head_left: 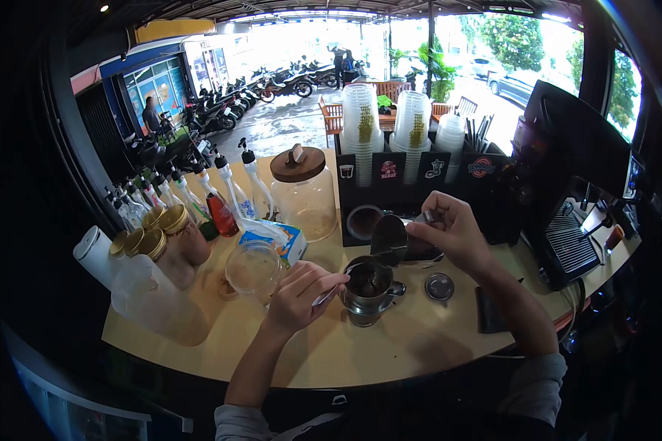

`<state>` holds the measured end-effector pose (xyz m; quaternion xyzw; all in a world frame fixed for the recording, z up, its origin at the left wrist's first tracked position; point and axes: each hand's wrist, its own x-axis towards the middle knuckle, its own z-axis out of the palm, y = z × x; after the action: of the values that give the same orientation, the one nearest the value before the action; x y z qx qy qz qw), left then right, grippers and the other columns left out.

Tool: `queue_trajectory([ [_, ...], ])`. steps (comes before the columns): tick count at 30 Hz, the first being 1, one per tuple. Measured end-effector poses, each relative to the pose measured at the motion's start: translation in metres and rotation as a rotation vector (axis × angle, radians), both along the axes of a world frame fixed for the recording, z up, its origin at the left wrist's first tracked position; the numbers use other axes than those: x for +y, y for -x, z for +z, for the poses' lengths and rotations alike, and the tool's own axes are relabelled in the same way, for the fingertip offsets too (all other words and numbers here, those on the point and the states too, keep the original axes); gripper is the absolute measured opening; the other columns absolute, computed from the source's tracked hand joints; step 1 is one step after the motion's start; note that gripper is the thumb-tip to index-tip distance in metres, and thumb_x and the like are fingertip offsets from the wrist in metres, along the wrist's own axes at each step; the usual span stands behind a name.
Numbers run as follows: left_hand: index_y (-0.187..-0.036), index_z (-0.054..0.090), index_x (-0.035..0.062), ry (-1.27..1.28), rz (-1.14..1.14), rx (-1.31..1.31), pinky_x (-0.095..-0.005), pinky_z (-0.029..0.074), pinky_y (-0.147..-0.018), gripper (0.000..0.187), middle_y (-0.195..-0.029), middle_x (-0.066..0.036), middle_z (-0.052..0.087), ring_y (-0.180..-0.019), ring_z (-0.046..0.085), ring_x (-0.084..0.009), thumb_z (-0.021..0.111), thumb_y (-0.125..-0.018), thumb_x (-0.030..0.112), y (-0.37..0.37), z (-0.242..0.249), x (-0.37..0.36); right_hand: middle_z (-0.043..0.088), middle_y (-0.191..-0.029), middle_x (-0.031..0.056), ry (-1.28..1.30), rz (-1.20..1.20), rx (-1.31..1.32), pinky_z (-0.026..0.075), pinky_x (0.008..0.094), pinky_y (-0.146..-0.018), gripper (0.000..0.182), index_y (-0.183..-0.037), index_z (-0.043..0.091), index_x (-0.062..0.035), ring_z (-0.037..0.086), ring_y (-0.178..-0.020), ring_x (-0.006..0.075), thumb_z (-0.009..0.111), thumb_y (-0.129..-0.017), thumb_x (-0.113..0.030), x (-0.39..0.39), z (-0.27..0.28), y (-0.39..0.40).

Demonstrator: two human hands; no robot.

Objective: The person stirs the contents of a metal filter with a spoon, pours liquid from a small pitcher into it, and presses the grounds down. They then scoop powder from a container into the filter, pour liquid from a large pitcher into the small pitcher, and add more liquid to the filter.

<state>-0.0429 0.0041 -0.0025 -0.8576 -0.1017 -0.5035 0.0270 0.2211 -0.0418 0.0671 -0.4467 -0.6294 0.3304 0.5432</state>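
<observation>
My right hand (452, 231) grips a small metal pitcher (388, 241) at its handle side and tilts it above a metal coffee dripper (364, 303). Dark contents show inside the dripper, which has a side handle and sits on a small vessel (363, 321). My left hand (298, 290) is closed on a slim metal spoon (325, 295) at the dripper's left rim; the spoon's bowl is not clearly visible. To the right lies a round metal lid-like piece (439, 287). Left of the dripper is a clear plastic container (254, 270).
Pump bottles (224, 213), gold-lidded jars (173, 220), a tissue pack (290, 242) and a wooden-lidded glass jar (305, 202) stand leftward. Behind are stacked plastic cups (360, 128) in a black organizer (386, 187). An espresso machine (566, 235) stands right; people and motorbikes are outside.
</observation>
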Motion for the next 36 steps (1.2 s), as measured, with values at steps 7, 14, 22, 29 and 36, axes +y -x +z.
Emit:
queue_trajectory([
  [7,-0.099,0.066,0.0082,-0.005,0.006,-0.007,-0.0329,0.047,-0.064,0.028,-0.077,-0.002,0.06,-0.07,0.06,-0.0191,0.076,-0.073,0.006,0.001,0.002,-0.001,0.045,-0.066,-0.0064,0.027,-0.004,-0.023,0.046,0.0146,-0.054,0.026,-0.078,0.046,-0.0052,0.04,-0.059,-0.0037,0.071,-0.085,-0.006,-0.002,0.005,0.004],
  [14,-0.099,0.066,0.0082,-0.036,0.003,-0.016,-0.0329,0.048,-0.064,0.028,-0.078,-0.002,0.061,-0.071,0.061,-0.0188,0.076,-0.073,0.005,0.002,0.007,-0.002,0.046,-0.068,-0.0061,-0.014,-0.015,-0.069,0.045,0.0146,-0.054,0.027,-0.078,0.046,-0.0052,0.039,-0.06,-0.0035,0.072,-0.083,-0.006,-0.004,0.008,0.005],
  [22,-0.099,0.066,0.0069,-0.062,0.009,-0.037,-0.032,0.047,-0.063,0.026,-0.077,-0.002,0.061,-0.07,0.061,-0.0187,0.074,-0.074,0.004,0.005,0.013,-0.005,0.046,-0.068,-0.0058,-0.03,-0.015,-0.038,0.046,0.0147,-0.054,0.026,-0.079,0.046,-0.005,0.039,-0.061,-0.0034,0.072,-0.083,-0.005,-0.008,0.01,0.003],
  [29,-0.098,0.066,0.0067,-0.074,0.02,-0.042,-0.0318,0.047,-0.063,0.023,-0.076,-0.001,0.061,-0.069,0.06,-0.0178,0.073,-0.076,0.004,0.006,0.014,-0.008,0.045,-0.068,-0.0058,-0.022,-0.028,-0.035,0.05,0.0155,-0.056,0.025,-0.079,0.046,-0.0046,0.04,-0.061,-0.0033,0.071,-0.084,-0.005,-0.012,0.009,0.0],
  [36,-0.097,0.066,0.007,-0.078,0.026,-0.039,-0.0322,0.047,-0.063,0.023,-0.076,-0.002,0.061,-0.068,0.06,-0.0184,0.074,-0.075,0.004,0.006,0.014,-0.009,0.047,-0.071,-0.0052,-0.022,-0.008,-0.005,0.051,0.0153,-0.058,0.025,-0.08,0.046,-0.0045,0.043,-0.062,-0.0033,0.07,-0.084,-0.003,-0.015,0.01,0.005],
])
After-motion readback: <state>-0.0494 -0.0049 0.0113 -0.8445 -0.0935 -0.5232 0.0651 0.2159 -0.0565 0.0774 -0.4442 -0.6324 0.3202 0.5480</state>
